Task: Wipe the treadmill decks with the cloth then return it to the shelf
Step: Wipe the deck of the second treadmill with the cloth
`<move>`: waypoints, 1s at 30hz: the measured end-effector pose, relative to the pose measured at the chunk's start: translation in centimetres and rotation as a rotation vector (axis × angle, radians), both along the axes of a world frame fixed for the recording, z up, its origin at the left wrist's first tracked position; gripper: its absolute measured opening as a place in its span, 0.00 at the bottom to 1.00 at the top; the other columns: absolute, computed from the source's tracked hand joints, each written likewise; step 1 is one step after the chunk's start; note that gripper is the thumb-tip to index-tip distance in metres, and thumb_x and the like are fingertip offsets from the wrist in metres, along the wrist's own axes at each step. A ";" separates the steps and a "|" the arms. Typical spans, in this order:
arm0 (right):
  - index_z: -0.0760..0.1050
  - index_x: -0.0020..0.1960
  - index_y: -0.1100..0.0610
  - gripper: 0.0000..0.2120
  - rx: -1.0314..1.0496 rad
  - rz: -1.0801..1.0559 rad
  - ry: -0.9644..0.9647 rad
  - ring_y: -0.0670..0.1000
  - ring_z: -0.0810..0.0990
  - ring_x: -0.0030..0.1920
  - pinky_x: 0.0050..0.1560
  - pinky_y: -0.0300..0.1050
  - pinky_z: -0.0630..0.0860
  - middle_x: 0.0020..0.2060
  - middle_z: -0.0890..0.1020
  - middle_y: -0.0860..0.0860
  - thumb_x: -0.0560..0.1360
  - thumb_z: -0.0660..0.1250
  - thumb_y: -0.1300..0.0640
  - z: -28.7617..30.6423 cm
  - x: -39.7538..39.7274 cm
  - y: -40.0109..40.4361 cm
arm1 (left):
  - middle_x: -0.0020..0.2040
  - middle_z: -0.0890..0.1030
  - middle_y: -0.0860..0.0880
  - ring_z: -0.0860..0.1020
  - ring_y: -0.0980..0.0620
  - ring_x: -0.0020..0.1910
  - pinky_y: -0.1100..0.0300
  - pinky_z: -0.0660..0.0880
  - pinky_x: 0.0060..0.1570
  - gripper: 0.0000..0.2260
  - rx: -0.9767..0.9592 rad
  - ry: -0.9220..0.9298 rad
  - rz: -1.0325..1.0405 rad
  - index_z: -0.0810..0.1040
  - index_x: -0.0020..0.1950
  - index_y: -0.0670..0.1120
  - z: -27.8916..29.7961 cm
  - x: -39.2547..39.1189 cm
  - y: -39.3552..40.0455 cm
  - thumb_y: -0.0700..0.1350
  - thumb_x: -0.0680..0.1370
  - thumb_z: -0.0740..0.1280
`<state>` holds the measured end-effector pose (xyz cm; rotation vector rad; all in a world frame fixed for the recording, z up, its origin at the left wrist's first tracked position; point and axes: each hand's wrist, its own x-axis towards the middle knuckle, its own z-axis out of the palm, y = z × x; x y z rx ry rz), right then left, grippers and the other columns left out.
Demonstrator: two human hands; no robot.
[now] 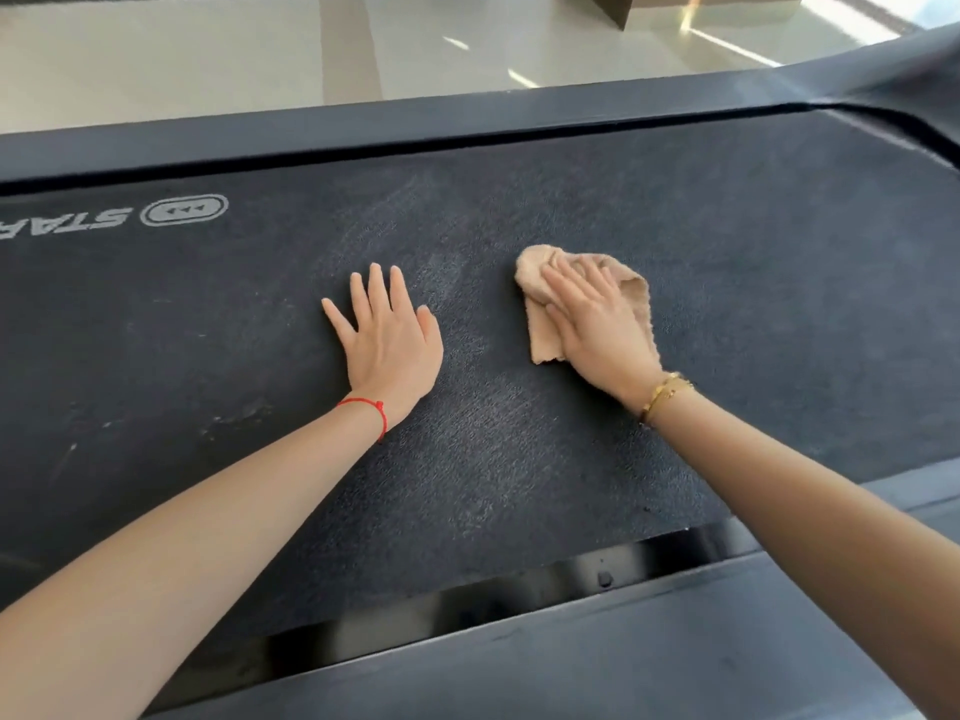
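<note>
Pale glossy tiled floor (208, 49), bright streaks of sunlight (727, 41) across it, brown box-like furniture (613, 5) at the top edge

Beyond the far edge, a glossy pale tiled floor (208, 49) crossed by bright streaks of reflected light (727, 41) toward the right. At the far top right, the lower corner of a brown box-like object (621, 7), cut off by the frame, resting on that floor. On the wrists, a thin red string bracelet (376, 410) at left and a gold bangle (667, 394) at right.
</note>
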<state>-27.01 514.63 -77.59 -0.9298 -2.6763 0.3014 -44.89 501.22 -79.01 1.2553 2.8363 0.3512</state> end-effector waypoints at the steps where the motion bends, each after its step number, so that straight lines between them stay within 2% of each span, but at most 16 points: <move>1: 0.64 0.75 0.58 0.21 -0.010 0.091 -0.005 0.57 0.57 0.77 0.76 0.49 0.45 0.75 0.66 0.55 0.83 0.56 0.55 0.1 -0.3 -0.7 | 0.81 0.52 0.44 0.48 0.44 0.80 0.35 0.44 0.75 0.26 0.002 0.006 0.003 0.51 0.81 0.44 0.0 0.0 0.0 0.51 0.84 0.49; 4: 0.62 0.76 0.56 0.22 -0.054 0.330 -0.030 0.55 0.55 0.78 0.78 0.51 0.47 0.76 0.63 0.53 0.83 0.56 0.53 -0.1 -0.3 -2.4 | 0.81 0.52 0.45 0.48 0.45 0.80 0.37 0.44 0.76 0.26 0.015 0.024 0.005 0.52 0.81 0.45 -0.1 0.0 -0.2 0.50 0.84 0.50; 6: 0.62 0.77 0.55 0.23 -0.063 0.403 -0.043 0.54 0.55 0.78 0.78 0.52 0.49 0.76 0.63 0.51 0.83 0.56 0.52 0.0 0.4 -1.8 | 0.81 0.52 0.45 0.49 0.46 0.80 0.37 0.44 0.76 0.26 0.011 0.023 0.009 0.52 0.81 0.45 0.0 0.0 -0.3 0.50 0.84 0.50; 8: 0.64 0.75 0.55 0.22 -0.047 0.384 -0.021 0.54 0.58 0.77 0.77 0.53 0.51 0.75 0.65 0.52 0.83 0.57 0.53 0.3 1.1 0.4 | 0.81 0.52 0.46 0.48 0.46 0.80 0.38 0.44 0.76 0.26 0.004 0.021 0.016 0.51 0.81 0.46 0.1 0.1 -0.2 0.51 0.84 0.50; 11: 0.69 0.73 0.58 0.20 0.008 0.247 0.021 0.57 0.63 0.74 0.76 0.52 0.53 0.72 0.70 0.55 0.82 0.60 0.57 0.0 0.8 5.5 | 0.81 0.52 0.46 0.49 0.46 0.80 0.38 0.45 0.76 0.26 -0.001 0.025 0.022 0.52 0.81 0.45 0.3 0.3 -0.2 0.51 0.84 0.50; 15: 0.65 0.74 0.58 0.20 0.011 0.028 -0.029 0.59 0.61 0.75 0.76 0.54 0.51 0.74 0.66 0.56 0.83 0.54 0.56 -0.2 -3.4 11.3 | 0.81 0.53 0.46 0.49 0.46 0.80 0.37 0.46 0.76 0.26 -0.019 0.045 0.035 0.52 0.81 0.45 0.3 0.5 0.1 0.51 0.83 0.50; 19: 0.68 0.69 0.61 0.18 0.063 0.123 -0.036 0.59 0.64 0.71 0.73 0.54 0.56 0.70 0.70 0.57 0.82 0.54 0.56 -0.2 -9.5 10.2 | 0.81 0.53 0.46 0.49 0.46 0.80 0.38 0.46 0.76 0.26 -0.022 0.055 0.043 0.53 0.81 0.45 0.1 0.3 0.2 0.50 0.83 0.50; 24: 0.61 0.77 0.58 0.22 0.055 0.452 -0.062 0.56 0.57 0.76 0.77 0.51 0.49 0.76 0.63 0.53 0.83 0.54 0.56 -1.3 -13.4 6.6 | 0.81 0.52 0.47 0.49 0.47 0.80 0.39 0.47 0.76 0.27 -0.051 0.074 0.042 0.52 0.81 0.45 -0.1 0.2 0.2 0.51 0.83 0.48; 27: 0.63 0.76 0.57 0.22 0.017 0.406 0.007 0.56 0.60 0.76 0.76 0.53 0.52 0.74 0.67 0.54 0.83 0.56 0.55 -1.3 -13.8 9.5 | 0.81 0.51 0.47 0.48 0.47 0.80 0.39 0.47 0.76 0.27 -0.082 0.077 0.047 0.50 0.81 0.46 -0.2 0.2 0.3 0.52 0.82 0.45; 29: 0.64 0.75 0.55 0.21 0.033 0.264 0.004 0.58 0.61 0.75 0.74 0.55 0.54 0.73 0.68 0.54 0.82 0.55 0.56 -1.2 -14.7 12.7 | 0.81 0.51 0.47 0.48 0.47 0.80 0.38 0.48 0.76 0.28 -0.082 0.080 0.046 0.49 0.81 0.46 -0.3 0.1 0.3 0.52 0.82 0.45; 30: 0.63 0.75 0.55 0.22 0.032 0.189 -0.005 0.58 0.60 0.75 0.73 0.53 0.53 0.74 0.67 0.55 0.81 0.55 0.56 -1.1 -15.4 14.3 | 0.81 0.51 0.46 0.48 0.47 0.80 0.38 0.48 0.76 0.28 -0.079 0.085 0.045 0.50 0.81 0.46 -0.3 0.1 0.3 0.52 0.82 0.44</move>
